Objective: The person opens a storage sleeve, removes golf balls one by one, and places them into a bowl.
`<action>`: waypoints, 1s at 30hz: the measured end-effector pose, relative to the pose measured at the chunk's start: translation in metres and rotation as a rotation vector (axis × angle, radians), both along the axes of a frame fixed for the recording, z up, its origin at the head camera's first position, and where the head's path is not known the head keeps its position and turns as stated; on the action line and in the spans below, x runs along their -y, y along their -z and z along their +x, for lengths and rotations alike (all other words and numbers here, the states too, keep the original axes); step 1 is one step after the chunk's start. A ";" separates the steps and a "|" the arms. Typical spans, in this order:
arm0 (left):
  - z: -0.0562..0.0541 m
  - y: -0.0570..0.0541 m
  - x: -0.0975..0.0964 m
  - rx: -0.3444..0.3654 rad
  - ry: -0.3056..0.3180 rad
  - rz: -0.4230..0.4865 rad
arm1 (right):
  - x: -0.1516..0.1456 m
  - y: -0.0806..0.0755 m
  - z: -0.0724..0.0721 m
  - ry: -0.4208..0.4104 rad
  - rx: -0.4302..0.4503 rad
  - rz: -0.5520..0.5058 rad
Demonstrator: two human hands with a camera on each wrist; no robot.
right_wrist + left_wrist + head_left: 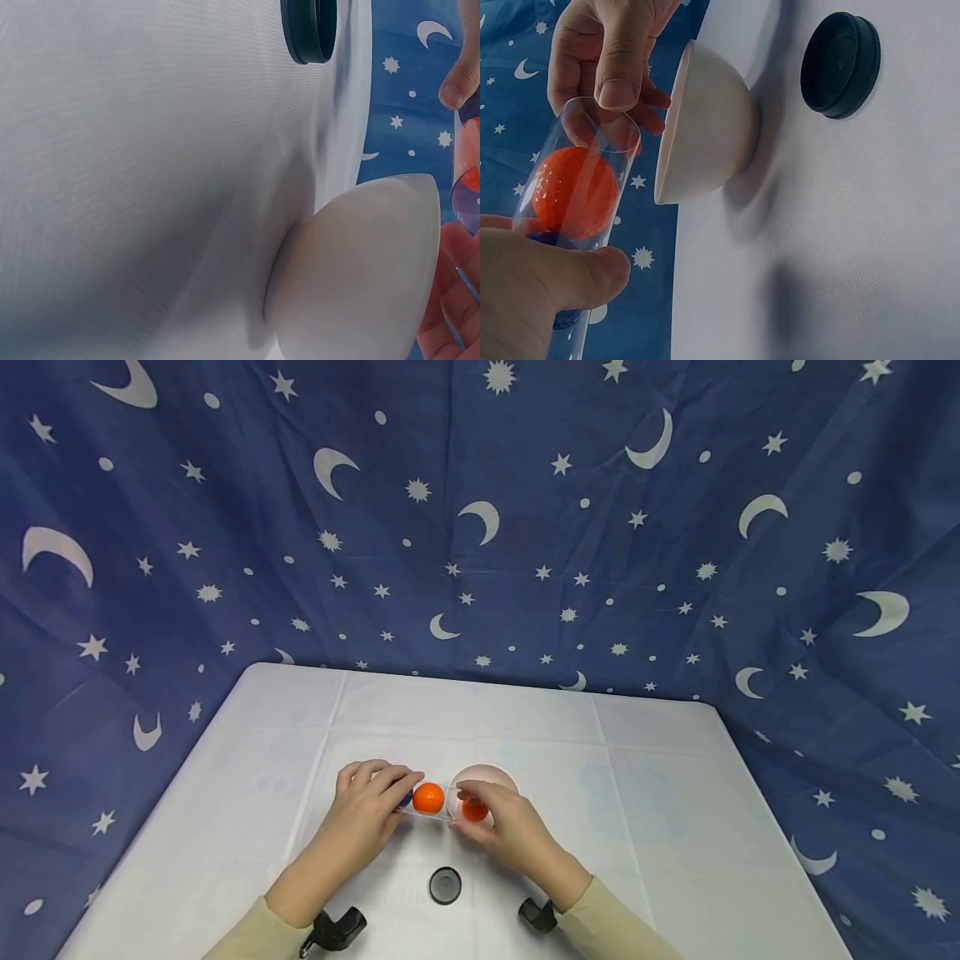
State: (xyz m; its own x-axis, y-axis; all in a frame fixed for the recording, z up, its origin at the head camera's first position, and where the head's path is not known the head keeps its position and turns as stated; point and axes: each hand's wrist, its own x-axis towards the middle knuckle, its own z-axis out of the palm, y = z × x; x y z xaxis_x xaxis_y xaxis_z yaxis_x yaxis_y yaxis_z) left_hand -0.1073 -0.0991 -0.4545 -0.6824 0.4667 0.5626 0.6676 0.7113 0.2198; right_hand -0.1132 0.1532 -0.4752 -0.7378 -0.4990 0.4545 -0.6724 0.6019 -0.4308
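Observation:
My left hand (367, 797) grips a clear tube (604, 139), with its thumb laid across the wall. Inside the tube sit an orange ball (428, 797) near the mouth and a dark blue ball (406, 798) behind it, partly hidden by the fingers. My right hand (506, 822) is at the tube's mouth, thumb and loosely bent fingers around the rim; whether it touches cannot be told. Below it stands a pale bowl (709, 124). A second orange ball (474, 810) shows under the right hand, apparently in the bowl.
A dark round cap (446, 886) lies on the white-covered table (667, 827), nearer to me than the bowl. Behind the table hangs a blue cloth (525, 602) with moons and stars. Black wrist mounts (337, 930) are strapped near both sleeves.

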 end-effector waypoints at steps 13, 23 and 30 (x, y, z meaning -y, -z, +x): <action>-0.002 -0.002 0.001 -0.045 -0.013 -0.029 | 0.005 0.000 0.000 0.016 -0.003 -0.014; -0.004 -0.005 0.002 -0.083 -0.011 -0.050 | 0.008 0.002 0.000 0.034 0.007 -0.017; -0.005 -0.007 0.002 -0.074 -0.016 -0.070 | 0.009 0.004 -0.001 0.032 0.014 -0.034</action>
